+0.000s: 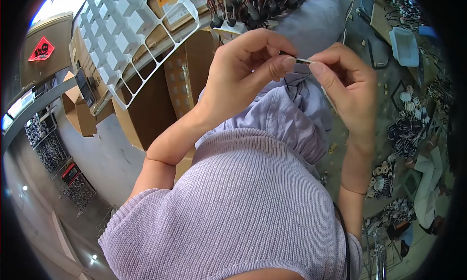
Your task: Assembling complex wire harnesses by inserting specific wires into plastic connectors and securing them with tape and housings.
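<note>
Between my two hands runs a short, thin white wire (303, 60) with a dark part at its left end. My left hand (238, 78) is closed, its thumb and forefinger pinching the dark end, which is mostly covered by the fingers. From the other side my right hand (348, 85) grips the white length between thumb and fingertips. Both hands are held up above the lilac cloth (287, 114) over my lap. Just beyond them lies a bunch of dark cables (248, 7) with black ends.
A white plastic grid rack (156, 64) rests on cardboard at the upper left, above an open cardboard box (146, 122). On the right are a pale blue tray (404, 47), cable bundles (408, 131) on the floor and another person (427, 182).
</note>
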Action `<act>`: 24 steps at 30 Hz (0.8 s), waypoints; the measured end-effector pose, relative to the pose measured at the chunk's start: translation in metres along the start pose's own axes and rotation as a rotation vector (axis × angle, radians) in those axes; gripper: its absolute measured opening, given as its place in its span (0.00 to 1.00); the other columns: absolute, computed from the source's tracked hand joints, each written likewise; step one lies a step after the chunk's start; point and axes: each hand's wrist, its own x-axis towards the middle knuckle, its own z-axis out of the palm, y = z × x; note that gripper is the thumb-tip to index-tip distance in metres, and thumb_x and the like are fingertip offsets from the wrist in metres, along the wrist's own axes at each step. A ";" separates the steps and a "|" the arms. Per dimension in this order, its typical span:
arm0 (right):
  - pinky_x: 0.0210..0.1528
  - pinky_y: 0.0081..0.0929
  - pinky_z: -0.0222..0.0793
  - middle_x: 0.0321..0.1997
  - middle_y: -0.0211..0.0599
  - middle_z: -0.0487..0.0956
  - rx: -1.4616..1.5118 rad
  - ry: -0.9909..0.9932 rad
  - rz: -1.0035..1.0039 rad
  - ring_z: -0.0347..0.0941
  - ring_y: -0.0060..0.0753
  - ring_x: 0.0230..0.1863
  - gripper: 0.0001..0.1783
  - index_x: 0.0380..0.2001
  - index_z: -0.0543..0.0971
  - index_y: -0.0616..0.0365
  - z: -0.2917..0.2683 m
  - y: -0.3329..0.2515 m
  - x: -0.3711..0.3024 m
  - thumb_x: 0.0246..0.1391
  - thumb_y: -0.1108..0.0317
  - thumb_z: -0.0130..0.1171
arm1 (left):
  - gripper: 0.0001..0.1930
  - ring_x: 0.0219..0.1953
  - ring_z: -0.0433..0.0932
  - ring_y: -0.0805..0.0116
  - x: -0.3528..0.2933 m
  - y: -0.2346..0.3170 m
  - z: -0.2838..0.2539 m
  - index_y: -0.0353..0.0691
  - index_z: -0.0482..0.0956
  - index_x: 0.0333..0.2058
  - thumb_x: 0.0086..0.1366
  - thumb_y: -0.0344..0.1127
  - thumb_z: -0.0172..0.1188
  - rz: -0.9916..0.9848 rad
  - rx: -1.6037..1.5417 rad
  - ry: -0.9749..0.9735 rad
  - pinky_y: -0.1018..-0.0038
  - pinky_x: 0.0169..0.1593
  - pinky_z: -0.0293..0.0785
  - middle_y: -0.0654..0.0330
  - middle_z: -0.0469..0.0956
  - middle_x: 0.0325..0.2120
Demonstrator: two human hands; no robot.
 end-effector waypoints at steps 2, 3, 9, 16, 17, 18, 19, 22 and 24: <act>0.32 0.12 0.65 0.26 0.22 0.76 0.008 0.017 0.010 0.70 0.10 0.29 0.05 0.33 0.79 0.64 -0.001 0.000 -0.001 0.56 0.73 0.62 | 0.09 0.29 0.77 0.79 -0.001 0.000 0.002 0.30 0.78 0.42 0.65 0.28 0.60 0.048 -0.058 0.029 0.83 0.35 0.75 0.62 0.77 0.27; 0.30 0.11 0.63 0.26 0.22 0.77 0.042 0.009 0.014 0.68 0.09 0.27 0.05 0.34 0.80 0.64 -0.003 0.001 -0.001 0.56 0.73 0.62 | 0.10 0.29 0.77 0.79 -0.002 -0.001 0.002 0.30 0.79 0.43 0.65 0.28 0.60 0.051 -0.067 0.030 0.82 0.35 0.76 0.62 0.78 0.27; 0.24 0.09 0.54 0.26 0.21 0.77 0.171 0.039 0.090 0.63 0.05 0.24 0.05 0.35 0.81 0.62 -0.005 0.000 -0.004 0.56 0.74 0.62 | 0.11 0.29 0.77 0.79 -0.002 0.002 0.005 0.30 0.81 0.44 0.65 0.28 0.59 0.034 -0.032 0.070 0.83 0.36 0.76 0.61 0.79 0.26; 0.32 0.11 0.65 0.30 0.25 0.76 0.019 0.045 -0.100 0.70 0.11 0.30 0.05 0.35 0.81 0.64 -0.001 0.001 -0.002 0.53 0.76 0.64 | 0.09 0.30 0.77 0.79 -0.002 -0.003 0.003 0.30 0.81 0.41 0.65 0.28 0.59 0.049 -0.038 0.051 0.83 0.36 0.75 0.61 0.79 0.26; 0.32 0.11 0.65 0.30 0.25 0.76 0.020 0.044 -0.097 0.70 0.11 0.30 0.05 0.35 0.81 0.64 -0.001 0.001 -0.003 0.53 0.76 0.64 | 0.09 0.30 0.77 0.79 -0.002 -0.003 0.004 0.30 0.81 0.41 0.64 0.28 0.60 0.050 -0.028 0.063 0.83 0.35 0.75 0.61 0.79 0.26; 0.35 0.11 0.67 0.31 0.25 0.77 0.025 0.046 -0.068 0.71 0.12 0.31 0.05 0.34 0.81 0.64 -0.002 0.001 -0.003 0.53 0.77 0.64 | 0.09 0.29 0.76 0.79 -0.002 -0.003 0.005 0.30 0.81 0.41 0.63 0.28 0.61 0.051 -0.017 0.076 0.83 0.35 0.75 0.62 0.79 0.26; 0.38 0.12 0.68 0.32 0.26 0.77 0.029 0.048 -0.038 0.73 0.14 0.33 0.05 0.34 0.81 0.65 -0.002 0.000 -0.004 0.52 0.77 0.64 | 0.09 0.29 0.76 0.79 -0.003 -0.003 0.005 0.30 0.81 0.41 0.63 0.28 0.61 0.048 -0.017 0.076 0.83 0.35 0.75 0.62 0.79 0.26; 0.36 0.11 0.67 0.31 0.25 0.76 0.054 0.063 -0.043 0.72 0.13 0.32 0.04 0.33 0.80 0.65 -0.003 -0.001 -0.007 0.53 0.78 0.64 | 0.11 0.31 0.75 0.80 -0.004 -0.004 0.007 0.29 0.80 0.42 0.60 0.24 0.64 0.093 -0.007 0.066 0.83 0.37 0.76 0.61 0.79 0.29; 0.36 0.11 0.67 0.31 0.25 0.77 0.047 0.058 -0.036 0.72 0.12 0.32 0.04 0.33 0.80 0.65 -0.002 0.000 -0.007 0.53 0.78 0.63 | 0.13 0.33 0.74 0.81 -0.005 -0.007 0.007 0.28 0.80 0.42 0.57 0.20 0.66 0.189 0.025 0.070 0.83 0.39 0.76 0.61 0.79 0.33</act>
